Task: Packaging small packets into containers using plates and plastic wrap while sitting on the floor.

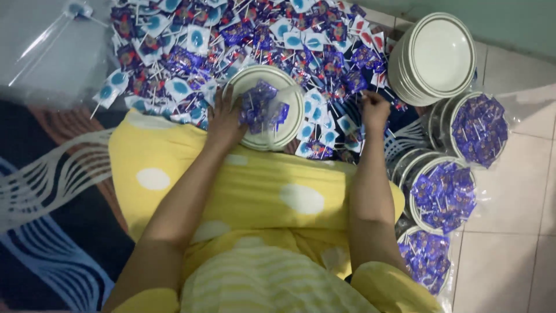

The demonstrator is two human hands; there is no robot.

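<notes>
I see my left hand (225, 123) grasping one plate (292, 119); my right hand (375, 110) clenched on lollipops (324, 58); three filled plates (445, 194) beside one stack (434, 55).

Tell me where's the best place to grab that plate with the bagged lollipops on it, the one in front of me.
Probably the bare right rim of the plate, coming in from the right. The left hand already covers the left rim, the bag of lollipops fills the middle, and the right hand sits closest to that open edge. The raised lip gives the fingers something to hook under.
</notes>
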